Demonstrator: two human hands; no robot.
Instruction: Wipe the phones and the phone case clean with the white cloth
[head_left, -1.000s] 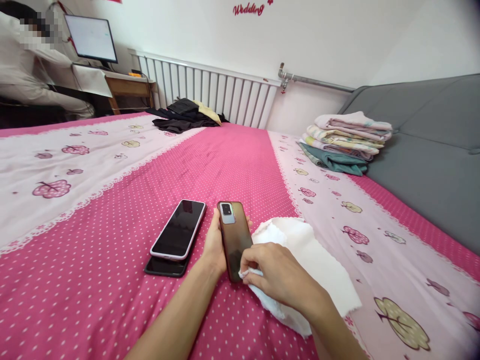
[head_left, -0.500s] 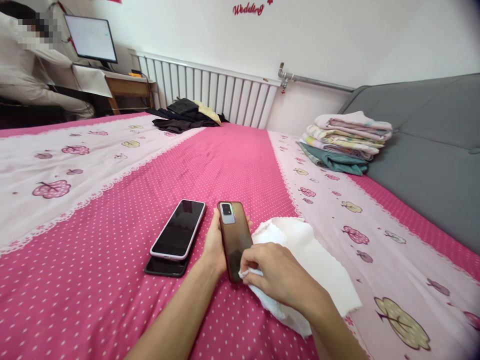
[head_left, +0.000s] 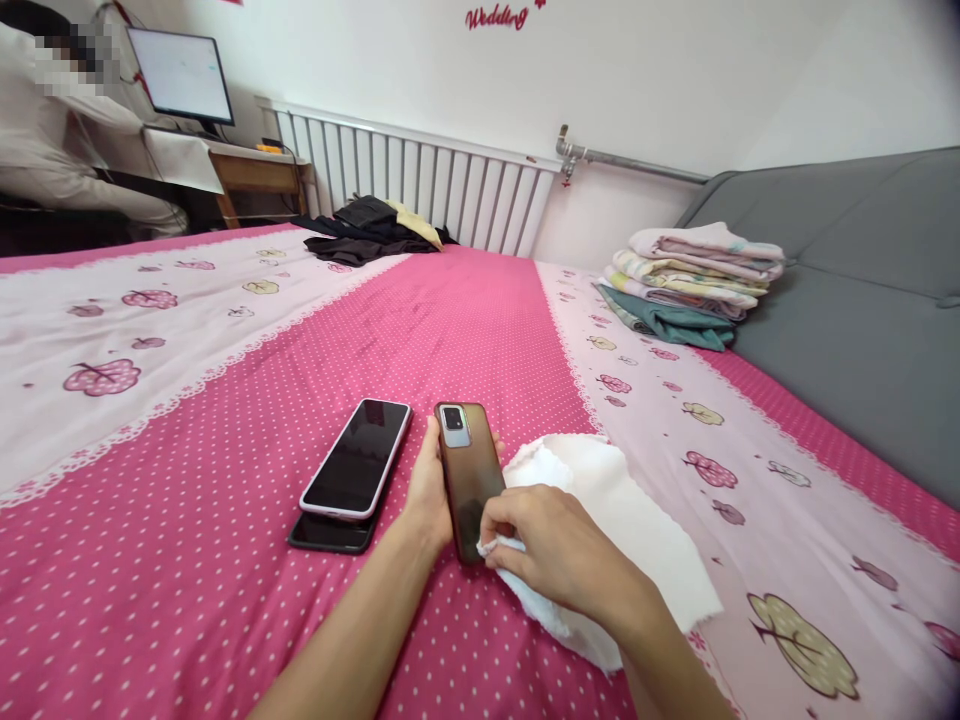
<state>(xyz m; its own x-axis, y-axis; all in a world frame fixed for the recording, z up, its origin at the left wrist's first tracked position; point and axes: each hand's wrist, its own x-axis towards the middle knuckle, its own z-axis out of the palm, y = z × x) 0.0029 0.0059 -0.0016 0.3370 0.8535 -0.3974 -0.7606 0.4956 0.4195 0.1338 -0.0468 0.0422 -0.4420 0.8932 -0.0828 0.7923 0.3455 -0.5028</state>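
Note:
My left hand [head_left: 430,490] is closed around a smartphone [head_left: 471,475] in a brownish see-through case, its back and camera block facing up. Part of that hand is hidden behind the phone. A corner of a white cloth [head_left: 637,530] is pinched in my right hand [head_left: 551,540], right over the phone's lower end. The rest of the cloth spreads across the bed to the right. To the left lies another phone [head_left: 356,460] with a pale rim and dark screen. It rests on top of a black phone [head_left: 330,533], which it mostly covers.
Folded fabrics [head_left: 690,285] are stacked against the grey headboard [head_left: 847,300]. Dark clothes [head_left: 367,232] lie at the bed's far edge, before a white radiator [head_left: 420,175]. At far left a person [head_left: 45,140] sits by a desk [head_left: 255,175] with a monitor [head_left: 182,78].

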